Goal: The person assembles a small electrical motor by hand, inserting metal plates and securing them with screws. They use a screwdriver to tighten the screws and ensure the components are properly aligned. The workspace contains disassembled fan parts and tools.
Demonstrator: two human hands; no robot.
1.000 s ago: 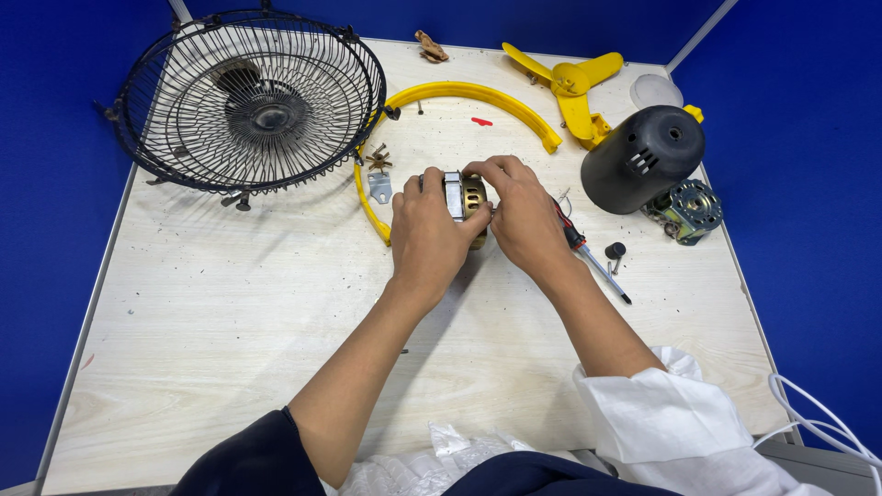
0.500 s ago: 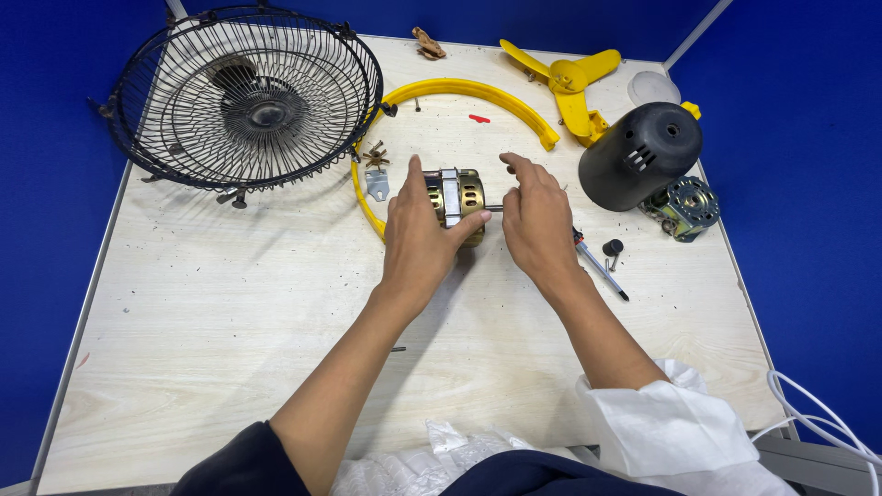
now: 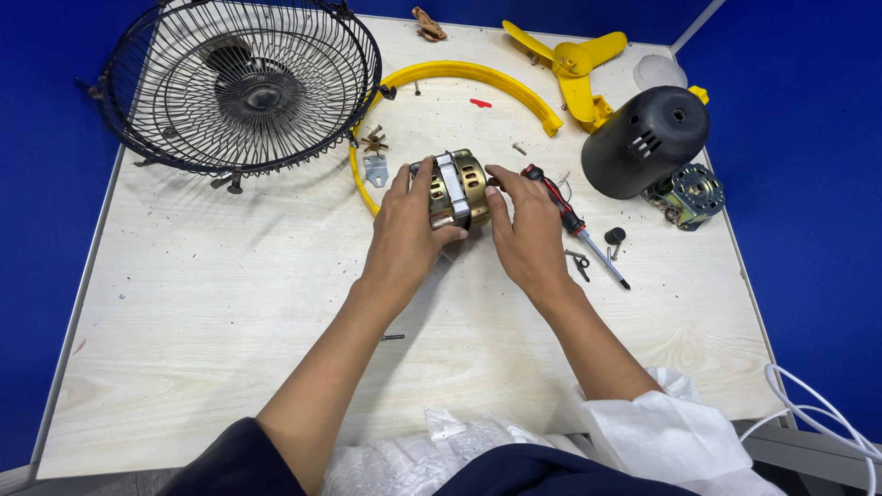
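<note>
- Motor [image 3: 455, 188]: the brass-coloured fan motor with a grey steel band sits at mid-bench, just inside the yellow ring [image 3: 459, 75], gripped from both sides.
- Grille [image 3: 241, 84]: the black wire guard lies far left with its rim over the bench [image 3: 211, 303] edge; a nudge from the left forearm could, I judge, tip it off.
- Bracket [image 3: 375, 169] and a small brown gear [image 3: 373, 142]: these lie just left of the motor; a sweep of the wrist could scatter them.
- Left hand [image 3: 404, 225]: fingers wrapped over the motor's left side, thumb beneath, clamped on it. If this grip loosens while the other side is worked, the motor may roll or drop onto the bench.
- Right hand [image 3: 525, 230]: fingers pressed on the motor's right end, closed against it; I cannot tell if they pinch the shaft. A fingertip could slip into a vent slot and get nipped.
- Screwdriver [image 3: 571, 222]: the red-handled tool lies just right of that hand, partly under it; the palm could knock it rolling toward the near edge.
- Loose screws [image 3: 579, 264] and a black knob [image 3: 614, 236]: near the screwdriver tip, easy to flick away and lose.
- Black cover [image 3: 645, 142]: standing far right beside a second motor [image 3: 689, 195], well apart, little risk.
</note>
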